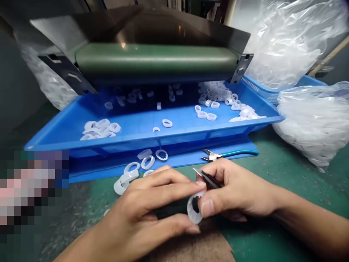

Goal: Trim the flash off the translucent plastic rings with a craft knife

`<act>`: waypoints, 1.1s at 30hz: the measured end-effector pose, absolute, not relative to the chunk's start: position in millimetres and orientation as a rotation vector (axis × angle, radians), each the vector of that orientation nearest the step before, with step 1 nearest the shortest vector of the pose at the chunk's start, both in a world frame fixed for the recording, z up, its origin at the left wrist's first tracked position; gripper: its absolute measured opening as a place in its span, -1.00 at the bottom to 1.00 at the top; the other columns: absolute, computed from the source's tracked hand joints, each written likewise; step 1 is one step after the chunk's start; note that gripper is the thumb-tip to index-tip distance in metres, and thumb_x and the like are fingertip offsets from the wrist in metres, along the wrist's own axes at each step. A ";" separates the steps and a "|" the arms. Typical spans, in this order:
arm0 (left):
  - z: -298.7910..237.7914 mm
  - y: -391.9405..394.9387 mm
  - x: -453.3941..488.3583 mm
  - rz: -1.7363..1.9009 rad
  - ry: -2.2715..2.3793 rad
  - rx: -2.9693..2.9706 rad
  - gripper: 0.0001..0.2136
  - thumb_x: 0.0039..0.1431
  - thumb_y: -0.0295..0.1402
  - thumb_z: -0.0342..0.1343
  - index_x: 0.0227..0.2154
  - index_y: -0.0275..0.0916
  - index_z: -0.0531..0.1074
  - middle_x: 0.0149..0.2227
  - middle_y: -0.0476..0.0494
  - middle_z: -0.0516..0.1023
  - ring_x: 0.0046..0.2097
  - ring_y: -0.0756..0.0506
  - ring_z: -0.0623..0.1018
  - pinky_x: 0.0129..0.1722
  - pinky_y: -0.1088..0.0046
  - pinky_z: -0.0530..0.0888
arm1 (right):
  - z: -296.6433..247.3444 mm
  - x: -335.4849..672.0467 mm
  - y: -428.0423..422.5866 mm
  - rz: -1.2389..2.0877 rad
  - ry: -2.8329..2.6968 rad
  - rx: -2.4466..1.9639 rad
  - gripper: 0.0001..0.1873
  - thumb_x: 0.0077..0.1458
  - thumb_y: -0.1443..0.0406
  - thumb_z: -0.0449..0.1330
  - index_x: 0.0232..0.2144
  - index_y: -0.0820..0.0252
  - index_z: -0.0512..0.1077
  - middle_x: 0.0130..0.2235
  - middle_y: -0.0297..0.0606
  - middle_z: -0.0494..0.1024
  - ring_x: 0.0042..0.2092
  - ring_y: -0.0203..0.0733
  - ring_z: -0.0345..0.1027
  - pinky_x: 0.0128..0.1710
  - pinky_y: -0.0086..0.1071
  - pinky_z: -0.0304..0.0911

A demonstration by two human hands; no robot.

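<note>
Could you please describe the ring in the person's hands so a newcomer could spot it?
In front of the blue tray, look between the left hand and right hand. There a frosted white ring is held upright below black tweezers, unlike the rings lying loose on the tray.

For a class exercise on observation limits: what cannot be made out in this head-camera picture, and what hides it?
Head view:
Black tool: grip hidden by the right hand.
White ring: one side hidden by the right thumb.
Left edge: pixelated patch, contents unreadable.
Blue tray: back shadowed under the green roller.
Plastic bag: contents blurred through film.
</note>
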State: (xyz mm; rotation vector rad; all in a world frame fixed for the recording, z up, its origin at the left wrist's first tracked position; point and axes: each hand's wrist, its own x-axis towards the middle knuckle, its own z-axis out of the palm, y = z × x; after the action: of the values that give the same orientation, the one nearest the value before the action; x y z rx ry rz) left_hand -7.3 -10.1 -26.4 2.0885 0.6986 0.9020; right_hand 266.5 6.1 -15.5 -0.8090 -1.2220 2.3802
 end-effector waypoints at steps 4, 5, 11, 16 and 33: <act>-32.5 -16.4 -4.8 1.006 0.697 2.053 -0.55 0.44 -0.17 0.62 0.32 0.20 0.75 0.01 -0.01 0.88 -0.05 -0.10 0.84 -0.01 0.48 0.79 | -17.3 264.3 -4.1 2.377 -1.174 -0.783 -0.50 0.26 -0.07 0.68 -0.29 0.13 0.59 -0.55 -0.56 0.40 -0.62 -0.43 0.11 -0.67 -0.58 0.11; -33.9 -19.2 -4.1 1.030 0.726 2.053 -0.56 0.43 -0.12 0.62 0.30 0.18 0.76 0.01 -0.06 0.89 -0.03 -0.15 0.85 0.00 0.42 0.81 | -16.4 264.8 -7.3 2.319 -1.172 -0.791 -0.49 0.34 -0.13 0.61 -0.24 0.13 0.61 -0.53 -0.55 0.39 -0.61 -0.42 0.09 -0.65 -0.57 0.11; -37.9 -30.7 2.2 1.071 0.980 2.103 -0.54 0.42 -0.02 0.58 0.31 0.12 0.78 0.04 -0.21 0.89 0.10 -0.34 0.86 0.09 0.15 0.85 | -4.2 260.7 -19.3 1.880 -1.307 -1.100 -0.70 0.47 0.05 0.58 -0.16 0.08 0.66 -0.41 -0.52 0.39 -0.44 -0.35 0.14 -0.48 -0.53 0.14; -44.0 -33.6 1.1 1.056 1.061 2.127 -0.55 0.42 -0.04 0.57 0.31 0.11 0.77 -0.02 -0.19 0.90 0.03 -0.34 0.88 0.03 0.16 0.86 | -2.6 243.6 -17.3 1.909 -1.263 -1.113 -0.68 0.27 0.22 0.70 -0.34 0.09 0.64 -0.30 -0.41 0.63 -0.29 -0.27 0.38 -0.26 -0.47 0.35; -30.7 -28.2 -7.5 1.160 1.097 1.901 -0.68 0.42 -0.45 0.49 0.09 0.14 0.74 -0.03 0.16 0.91 -0.06 -0.06 0.90 -0.01 0.59 0.82 | -10.2 262.7 -22.9 1.324 -1.789 -1.151 -0.79 0.54 0.19 0.35 0.05 -0.16 0.81 -0.36 -0.35 0.69 -0.37 -0.14 0.57 -0.35 -0.33 0.48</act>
State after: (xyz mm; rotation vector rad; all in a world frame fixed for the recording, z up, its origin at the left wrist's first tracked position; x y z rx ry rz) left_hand -7.5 -28.2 -30.7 1.9015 1.0969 1.1604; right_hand 262.7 -22.9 -10.2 -1.1511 -1.7892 1.3240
